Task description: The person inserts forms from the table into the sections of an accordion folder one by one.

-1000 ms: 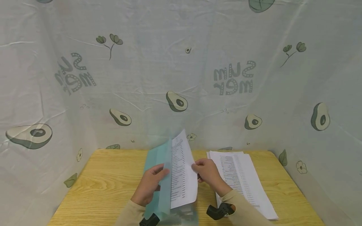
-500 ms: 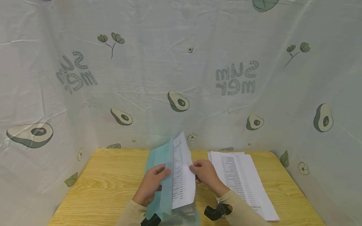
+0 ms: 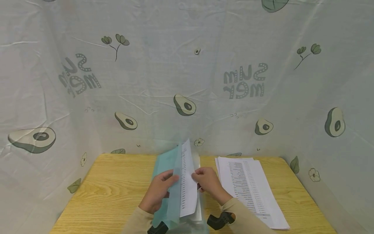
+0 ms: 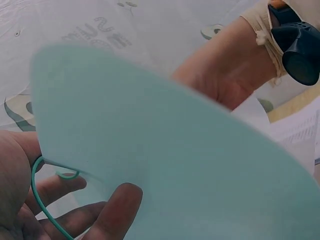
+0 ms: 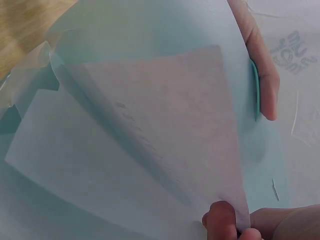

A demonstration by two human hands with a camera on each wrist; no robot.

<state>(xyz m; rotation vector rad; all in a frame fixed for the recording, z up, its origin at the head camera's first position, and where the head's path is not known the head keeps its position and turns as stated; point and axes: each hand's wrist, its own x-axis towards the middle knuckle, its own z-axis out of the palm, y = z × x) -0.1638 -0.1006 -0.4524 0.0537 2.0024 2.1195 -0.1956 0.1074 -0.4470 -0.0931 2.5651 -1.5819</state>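
Sheeting (image 3: pixel 187 74), pale grey and printed with avocados, leaves and mirrored lettering, fills the far side and both flanks. Wooden-topped table (image 3: pixel 117 182) spreads in front of it, its grain yellow. Near the middle of the tabletop is a translucent teal folder (image 3: pixel 165 161), its cover raised and tilted. To its right, just beside it, printed white pages (image 3: pixel 254 188) lie in a slightly uneven stack running from the far edge toward the near side. One printed sheet (image 3: pixel 189 182) stands up at the folder's opening, right of the raised cover, slightly bowed; more pale paper shows behind it. Beige sleeves (image 3: pixel 242 214) reach in from the near side. On the left, the left hand (image 3: pixel 159 191) grips the folder's cover, thumb on its face and fingers behind. Opposite, the right hand (image 3: pixel 211 183) pinches the sheet's right edge between thumb and fingers. Black wrist devices (image 3: pixel 219 221) sit at both cuffs. Smallest is a thin green cord (image 4: pixel 34 185), curving beside the left hand at the cover's edge.
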